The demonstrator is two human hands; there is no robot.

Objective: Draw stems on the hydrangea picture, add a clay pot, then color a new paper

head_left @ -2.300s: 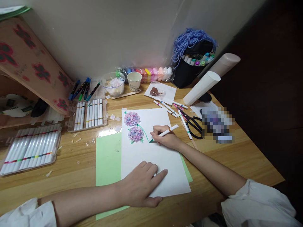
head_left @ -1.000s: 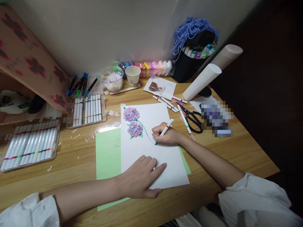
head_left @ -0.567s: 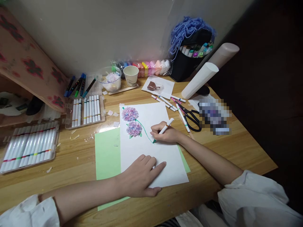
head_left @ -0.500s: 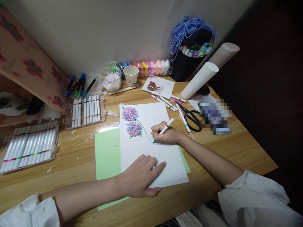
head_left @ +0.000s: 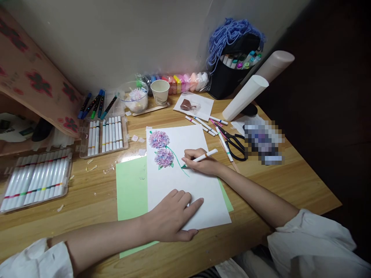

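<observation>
My right hand point(head_left: 199, 161) is closed around a white marker point(head_left: 205, 155), its green tip at a curved green line point(head_left: 177, 157) on a white sheet of paper point(head_left: 199, 135). The line runs from two pink, purple and blue textured flower heads, an upper one point(head_left: 159, 139) and a lower one point(head_left: 164, 158), with small green leaves beside them. Flat on the lower part of the sheet rests my left hand point(head_left: 174, 216), its index finger and thumb apart and nothing in it. Under the white sheet lies a green sheet point(head_left: 131, 193), showing at the left and right.
Black scissors point(head_left: 236, 144) and several loose markers point(head_left: 203, 125) lie right of the paper. Marker cases, a nearer one point(head_left: 37, 177) and a farther one point(head_left: 104, 137), sit left. A paper cup point(head_left: 160, 92), plastic bowl point(head_left: 135, 100) and black pen holder point(head_left: 226, 79) stand behind.
My right hand has shifted slightly up and left along the green line, and the marker leans lower. The line's lower end is now uncovered. My left hand has stayed in place.
</observation>
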